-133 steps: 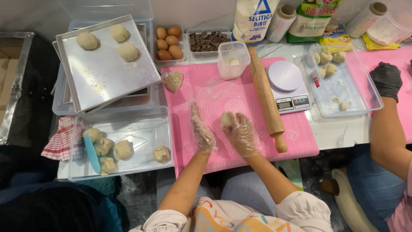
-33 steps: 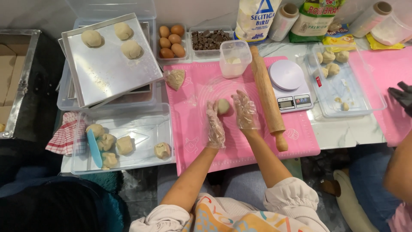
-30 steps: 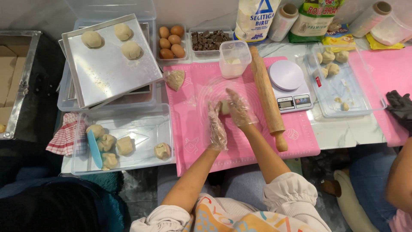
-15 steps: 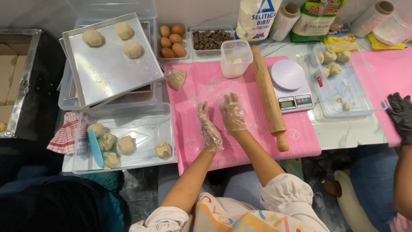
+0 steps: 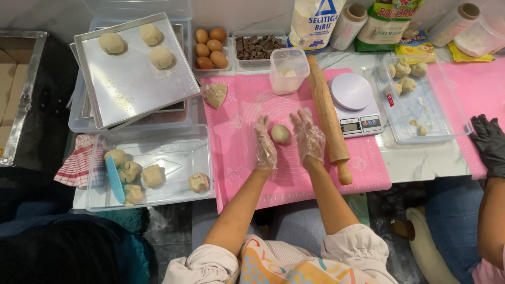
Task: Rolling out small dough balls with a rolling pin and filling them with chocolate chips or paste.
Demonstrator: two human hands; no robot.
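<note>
A small round dough ball (image 5: 280,133) sits on the pink silicone mat (image 5: 247,173), between a person's two hands in clear plastic gloves. The left hand (image 5: 265,147) stands on edge just beside the ball, fingers straight and together; the right hand (image 5: 309,135) hovers just to its right, fingers spread, with no grip closed on anything. Whether either palm touches the dough cannot be told.

Right of the hands lies a wooden rolling pin (image 5: 327,115), running near to far, and beyond it a white kitchen scale (image 5: 354,100). At the far edge of the mat stand a small clear tub (image 5: 289,69) and a torn lump of dough (image 5: 215,94).

Further left, a metal baking tray (image 5: 138,84) holds three shaped rounds (image 5: 150,43) at its far end, the rest of it bare. Nearer, a clear plastic tray (image 5: 173,158) carries several rough dough pieces (image 5: 138,176) and a blue scraper (image 5: 114,180). Judging by this, the shaping looks early: three rounds done, one in hand, several pieces waiting.

Eggs (image 5: 209,48) and chocolate chunks (image 5: 256,46) sit at the far side of the desk. At the right edge, another person's black-gloved hand (image 5: 489,141) rests near a second tray of dough (image 5: 421,100).
</note>
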